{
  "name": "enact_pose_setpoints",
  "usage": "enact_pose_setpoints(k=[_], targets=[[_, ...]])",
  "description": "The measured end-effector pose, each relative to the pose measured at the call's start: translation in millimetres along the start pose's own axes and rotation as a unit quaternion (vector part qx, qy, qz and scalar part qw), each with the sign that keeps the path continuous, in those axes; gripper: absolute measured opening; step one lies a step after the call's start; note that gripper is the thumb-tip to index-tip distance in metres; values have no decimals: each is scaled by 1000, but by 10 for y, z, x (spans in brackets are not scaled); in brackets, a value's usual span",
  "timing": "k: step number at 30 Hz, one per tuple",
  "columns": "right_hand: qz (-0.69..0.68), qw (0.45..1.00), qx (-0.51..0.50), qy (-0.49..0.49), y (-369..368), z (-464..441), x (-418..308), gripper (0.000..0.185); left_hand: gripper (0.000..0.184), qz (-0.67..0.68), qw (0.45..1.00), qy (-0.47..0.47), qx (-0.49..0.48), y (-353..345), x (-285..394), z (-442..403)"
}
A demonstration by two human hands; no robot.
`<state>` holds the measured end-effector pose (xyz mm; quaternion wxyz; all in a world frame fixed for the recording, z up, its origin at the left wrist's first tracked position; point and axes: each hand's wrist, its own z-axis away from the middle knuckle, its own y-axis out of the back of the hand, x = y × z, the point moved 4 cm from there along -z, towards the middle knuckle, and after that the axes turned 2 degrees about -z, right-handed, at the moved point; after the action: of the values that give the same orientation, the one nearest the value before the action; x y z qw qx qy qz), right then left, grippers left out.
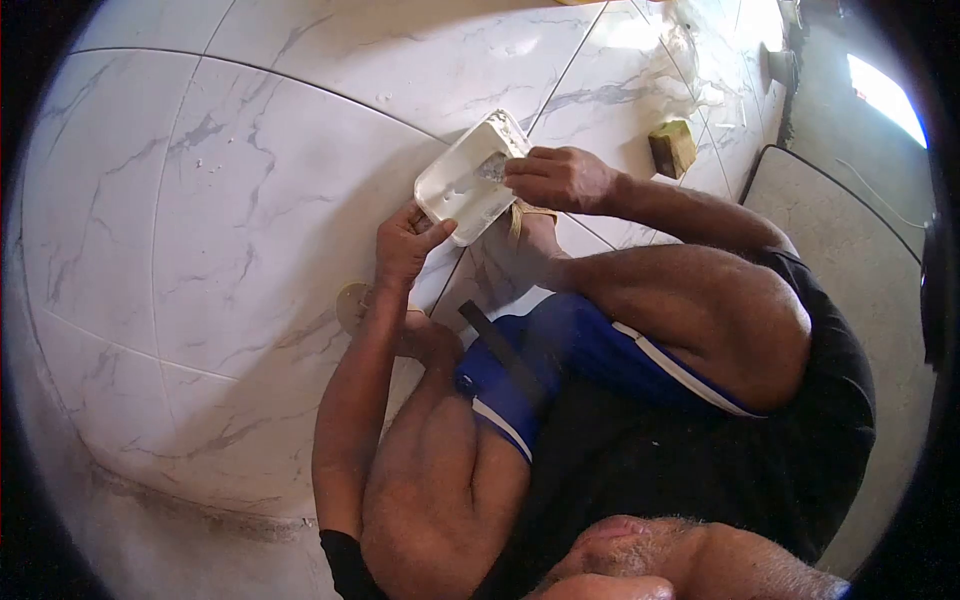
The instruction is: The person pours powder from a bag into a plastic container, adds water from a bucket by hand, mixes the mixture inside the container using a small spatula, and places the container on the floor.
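A white rectangular plastic tub [432, 178] is held tilted above the tiled floor, with wet white paste smeared inside and on its far rim. My left hand [405, 243] grips the near left corner of the tub, thumb over the rim and fingers underneath. Inside the tub's right part is the grey blade of a small scraper [491, 167]. My right hand [562, 180] is closed around the scraper; its handle is hidden by the fingers.
White marble-patterned tiles [250, 210] with dark joints cover the floor. A yellowish block with a dark side, like a sponge [672, 150], lies at the right. My sandalled feet are just below the tub. Rough grey concrete [855, 130] borders the tiles.
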<state>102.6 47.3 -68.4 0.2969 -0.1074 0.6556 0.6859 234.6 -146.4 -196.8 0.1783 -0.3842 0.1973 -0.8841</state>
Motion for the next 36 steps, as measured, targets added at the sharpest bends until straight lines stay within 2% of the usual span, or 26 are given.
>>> enact_pose_setpoints(k=[12, 15, 18, 22, 23, 25, 27, 29, 33, 36], targets=[[-148, 985, -38, -84, 69, 40, 43, 17, 47, -12, 999, -34, -3, -10, 46, 5], [-143, 978, -117, -95, 191, 0, 69, 16, 47, -13, 1000, -18, -1, 46, -47, -27], [-165, 973, -122, -101, 325, -40, 77, 15, 46, -24, 1000, -17, -1, 80, -76, -20], [-114, 992, -28, -54, 173, -98, 91, 18, 46, -5, 999, -43, -4, 25, -35, -29], [-118, 989, -61, -67, 135, -69, 82, 19, 46, -6, 999, -35, -1, 22, -32, -29], [-128, 989, -53, -59, 80, 0, 21, 18, 46, -8, 1000, -15, 3, 3, 40, 14], [-144, 986, -56, -65, 90, -4, -10, 17, 47, -78, 997, 7, 8, 13, 153, 55], [-165, 981, -68, -76, 202, -60, -29, 17, 46, -74, 997, -3, 3, -6, 145, 31], [-143, 983, 24, -112, 538, -218, 140, 23, 45, 29, 998, -45, -14, 35, -64, -27], [-123, 986, 67, -92, 744, -315, 105, 23, 42, 68, 996, -55, -6, 59, -109, -14]])
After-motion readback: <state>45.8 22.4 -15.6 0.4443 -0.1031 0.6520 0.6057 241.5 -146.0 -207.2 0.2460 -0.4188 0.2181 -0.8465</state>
